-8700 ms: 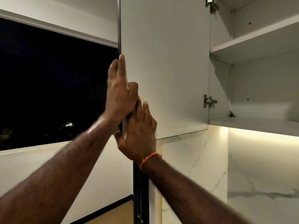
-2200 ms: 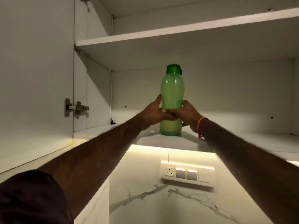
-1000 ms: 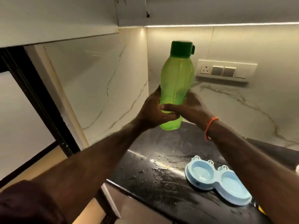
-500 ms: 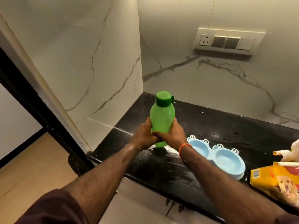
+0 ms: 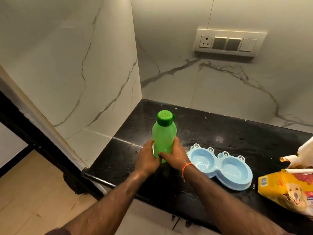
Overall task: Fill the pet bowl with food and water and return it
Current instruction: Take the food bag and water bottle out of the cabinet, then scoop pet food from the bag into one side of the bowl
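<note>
While wrapped by left hand (image 5: 148, 157) and right hand (image 5: 174, 154), stands upright on black counter (image 5: 220, 131): capped green bottle (image 5: 163, 135). At bottle's three o'clock, just beside: blue pet bowl (image 5: 220, 168); further right, food bag (image 5: 291, 189).

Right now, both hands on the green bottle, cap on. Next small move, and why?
Probably free the right hand to open the cap while the left hand steadies the green bottle: the cap looks closed, and the blue pet bowl beside it holds no food or real fill yet.

Bottle, bowl and bag along the tabletop (image 5: 211, 126)

Bottle (image 5: 163, 138) stands left of the pet bowl (image 5: 220, 165); food bag (image 5: 291, 187) lies right, switch panel (image 5: 228, 42) on the wall behind.
</note>
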